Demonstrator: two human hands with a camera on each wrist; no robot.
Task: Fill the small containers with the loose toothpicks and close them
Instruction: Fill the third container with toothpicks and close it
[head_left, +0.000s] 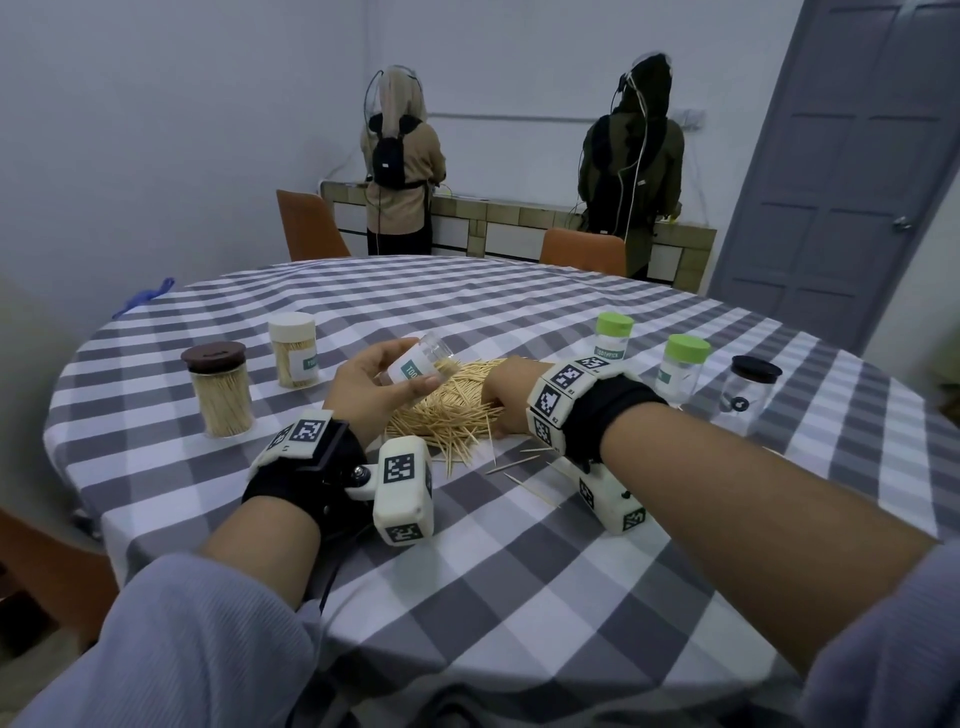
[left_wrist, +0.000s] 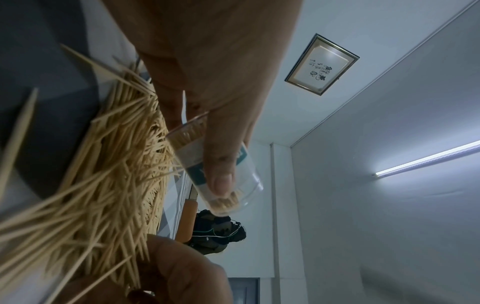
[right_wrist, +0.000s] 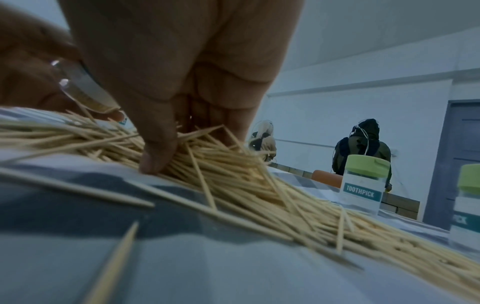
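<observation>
We're at a round table with a grey-and-white checked tablecloth (head_left: 519, 571), and the loose toothpicks (head_left: 457, 405) sit in a messy heap near the middle of the tabletop, a few strays scattered toward the near edge. Our left hand (head_left: 374, 384) has its fingers and thumb wrapped around an open clear container (head_left: 421, 366) with a teal label, tipped on its side with the mouth pointing at the heap (the left wrist view shows some toothpicks already inside it, thumb across the label). Our right hand (head_left: 506, 400) is down on the right side of the heap, fingers curled in and digging among the toothpicks; the right wrist view shows the thumb tip pressed into the pile, and the fingertips bunched over some sticks.

Toward the left edge stand 2 filled containers: a brown-lidded jar (head_left: 221, 387) packed with toothpicks, and behind it a cream-lidded container (head_left: 293, 349), also full. Toward the right edge we've got 2 green-lidded containers (head_left: 613, 335) (head_left: 683, 371), both closed and looking clear inside, plus a black-lidded jar (head_left: 748, 395) nearest that edge.

Behind the table 2 people (head_left: 402, 166) (head_left: 631, 171) stand with their backs to us at a counter, beside a grey door (head_left: 852, 182).
</observation>
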